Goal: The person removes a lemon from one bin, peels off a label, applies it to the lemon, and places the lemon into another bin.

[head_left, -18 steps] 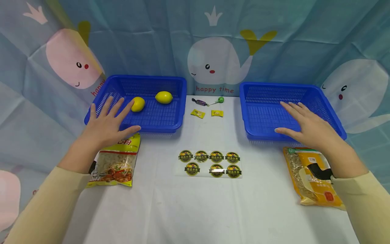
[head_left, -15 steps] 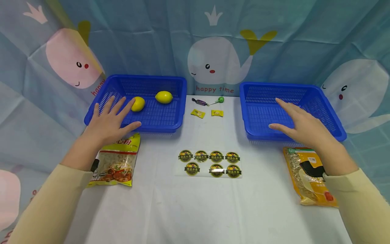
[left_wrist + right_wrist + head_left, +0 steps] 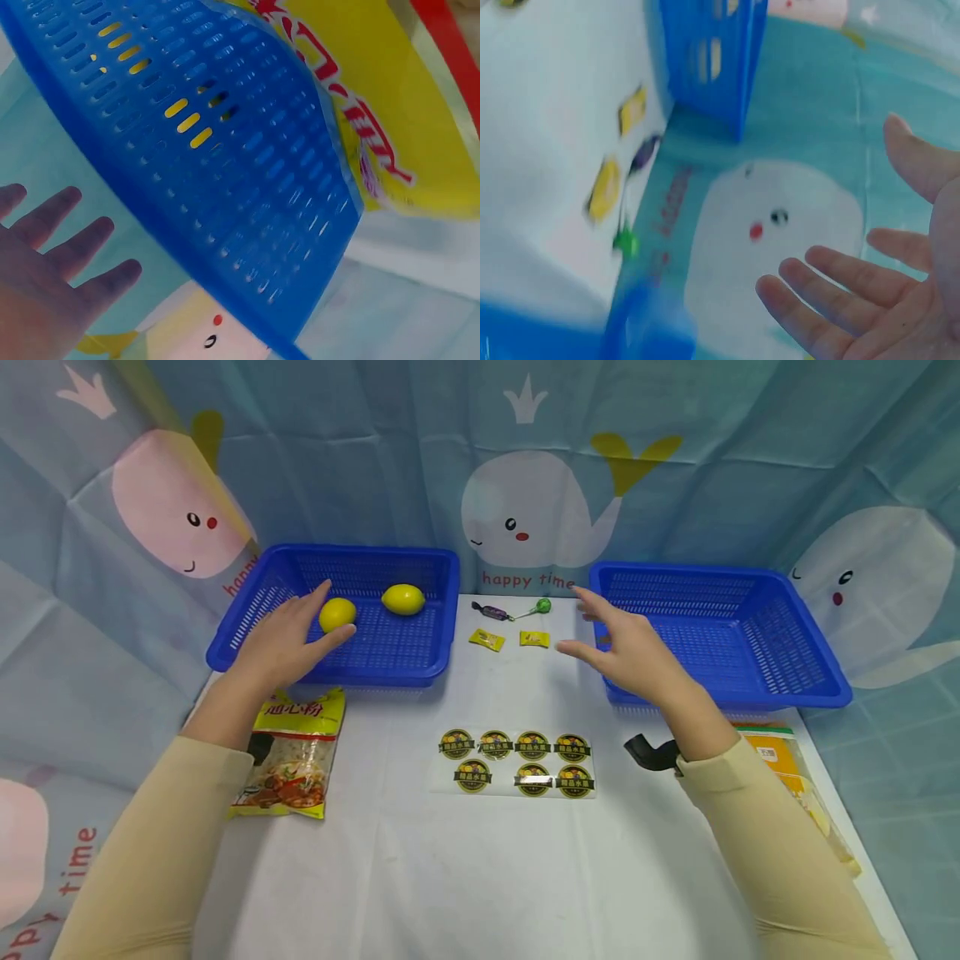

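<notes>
Outstretched, left hand [image 3: 281, 639] reaches lemon [image 3: 337, 614]; right hand [image 3: 633, 647] hovers, spread.

Open bench [image 3: 480, 860] between left grip [image 3: 281, 639] and right grip [image 3: 633, 652], crossed only by flat stickers [image 3: 517, 762]. Just beyond right grip: candies [image 3: 510, 637], then basket wall [image 3: 600, 635] at its right. Lemon [image 3: 337, 614] touching left grip's fingers.

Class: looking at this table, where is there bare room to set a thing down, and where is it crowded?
Free: the right basket holds nothing, and the cloth nearer than the sticker sheet is bare. Crowded: the strip between the baskets, with two yellow candies, a lollipop and the right hand.
</notes>
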Demonstrator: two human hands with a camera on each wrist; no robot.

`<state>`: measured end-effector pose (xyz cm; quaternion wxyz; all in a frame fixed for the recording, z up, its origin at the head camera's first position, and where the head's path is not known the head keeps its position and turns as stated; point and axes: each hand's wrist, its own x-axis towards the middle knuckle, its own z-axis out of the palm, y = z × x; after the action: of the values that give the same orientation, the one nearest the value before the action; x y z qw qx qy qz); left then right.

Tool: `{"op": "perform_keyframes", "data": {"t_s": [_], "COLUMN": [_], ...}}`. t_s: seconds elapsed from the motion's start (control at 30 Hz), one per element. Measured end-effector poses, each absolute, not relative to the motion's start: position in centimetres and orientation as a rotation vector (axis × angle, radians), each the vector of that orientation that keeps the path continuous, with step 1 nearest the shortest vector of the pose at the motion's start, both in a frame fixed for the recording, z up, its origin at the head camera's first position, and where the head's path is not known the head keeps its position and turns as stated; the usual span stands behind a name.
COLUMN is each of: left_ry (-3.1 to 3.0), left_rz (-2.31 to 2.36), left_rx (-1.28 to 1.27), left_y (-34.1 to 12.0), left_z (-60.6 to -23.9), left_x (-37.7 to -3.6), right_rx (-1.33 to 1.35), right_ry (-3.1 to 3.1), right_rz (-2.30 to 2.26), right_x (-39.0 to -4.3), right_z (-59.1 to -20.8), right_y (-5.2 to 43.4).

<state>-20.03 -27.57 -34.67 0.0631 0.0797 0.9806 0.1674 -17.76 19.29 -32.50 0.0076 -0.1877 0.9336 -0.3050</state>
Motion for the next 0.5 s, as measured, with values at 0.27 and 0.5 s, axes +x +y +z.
{"op": "perform_keyframes", "data": {"t_s": [0.27,0.5], "left_ry": [2.843,2.705], "left_rz": [0.863,1.068], "left_rx": [0.147,0.044], "left_y": [-28.2,-28.2], "left_z": [-33.7,-32.5], "left_x": [-22.0,-23.9], "right_rx": [-0.547,-0.436], "right_ry": [2.708,2.537], "right_rz": [-1.203,-1.334], "right_x": [-19.1,-20.2], "right_z": [-34.8,-37.7], "right_y": [13.1,7.9]}}
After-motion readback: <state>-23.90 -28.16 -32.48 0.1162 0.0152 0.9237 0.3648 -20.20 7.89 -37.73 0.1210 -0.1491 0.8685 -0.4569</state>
